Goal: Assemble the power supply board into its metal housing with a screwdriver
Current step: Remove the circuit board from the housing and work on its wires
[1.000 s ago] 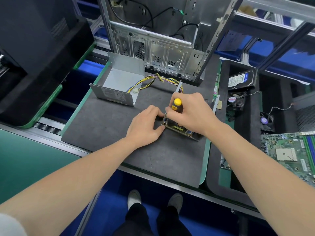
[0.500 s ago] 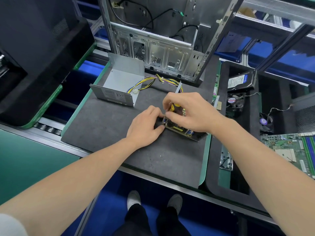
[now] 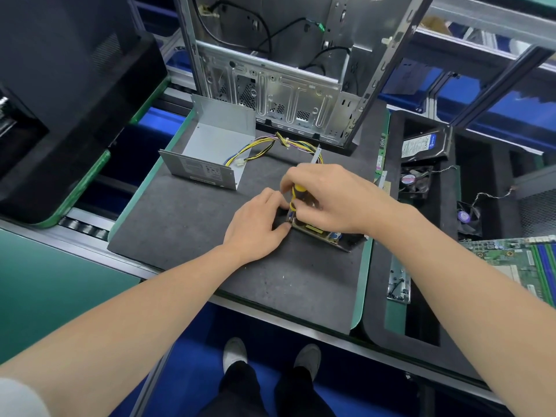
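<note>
Grip: R hand (image 3: 331, 197) now over screwdriver (image 3: 296, 194) cap; L hand (image 3: 255, 224) still pinches board (image 3: 316, 229).

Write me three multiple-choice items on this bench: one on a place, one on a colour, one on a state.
1. Where does the grey metal cover lie?
A. on the dark mat
B. in the right-hand tray
C. on the floor

2. What colour is the screwdriver handle?
A. red
B. yellow and black
C. white

3. What is the right hand doing?
A. lying flat on the mat
B. lifting a fan
C. gripping the screwdriver

Answers: 1 A, the cover rests on the mat's far left part; 2 B, yellow and black show under the hand; 3 C, it is curled round the handle.
</note>
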Demonstrator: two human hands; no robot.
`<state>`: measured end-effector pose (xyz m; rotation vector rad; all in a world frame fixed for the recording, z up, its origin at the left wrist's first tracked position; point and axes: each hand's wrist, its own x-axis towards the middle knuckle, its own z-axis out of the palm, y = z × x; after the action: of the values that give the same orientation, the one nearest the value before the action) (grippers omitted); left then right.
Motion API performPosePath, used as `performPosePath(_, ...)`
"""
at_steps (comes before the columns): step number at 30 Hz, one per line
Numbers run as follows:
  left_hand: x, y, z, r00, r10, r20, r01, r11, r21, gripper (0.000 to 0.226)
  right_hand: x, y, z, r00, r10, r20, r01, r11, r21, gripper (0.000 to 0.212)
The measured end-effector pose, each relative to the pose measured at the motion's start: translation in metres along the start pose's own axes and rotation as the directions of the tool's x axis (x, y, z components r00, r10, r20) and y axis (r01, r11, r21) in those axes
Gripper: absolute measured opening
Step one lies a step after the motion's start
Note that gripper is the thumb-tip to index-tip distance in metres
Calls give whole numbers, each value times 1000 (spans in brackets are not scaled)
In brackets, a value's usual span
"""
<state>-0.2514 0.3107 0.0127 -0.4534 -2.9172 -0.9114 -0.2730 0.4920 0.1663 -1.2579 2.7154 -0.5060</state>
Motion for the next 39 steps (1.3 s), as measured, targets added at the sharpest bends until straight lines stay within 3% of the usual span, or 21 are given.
performPosePath(5,-1,1,-2,1000,12,-5,-12,1000,-19,28,-6,4,2,995,-21,-102,5,987,-158,27)
performPosePath(10,-2,1,-3,1000,8,-7,-9,1000,-24,29,-13,1,3,992,33,-121,-42,996,-74,41)
performPosePath(13,-2,2,-4,1000,10,-3,-10,999,-34,28,-14,2,2,991,63,-116,-71,996,-60,38)
performPosePath(17,-2,2,-3,1000,-2,4,2,999,-33,26,-13,6,4,985,82,-154,-114,970,-212,36)
performPosePath(22,-1,4,-6,1000,8,13,-8,1000,-23,37,-11,3,6,995,61,-82,-58,998,38,14)
performPosePath(24,-1,4,-6,1000,10,19,-10,999,-30,36,-11,3,6,995,89,-50,-82,990,113,16)
performPosePath(27,-1,2,-4,1000,12,20,-11,1000,-30,27,-12,3,7,993,115,-10,-114,989,90,16)
performPosePath(31,0,1,-1,1000,3,5,-3,1000,-13,31,-8,0,9,994,103,39,-106,992,74,11)
performPosePath(36,1,2,-1,999,-25,20,25,1000,0,28,-4,-10,13,988,157,0,-154,972,-178,30)
performPosePath(39,2,2,0,1000,-27,13,27,1000,5,28,-5,-11,14,997,78,-27,-79,997,-26,22)
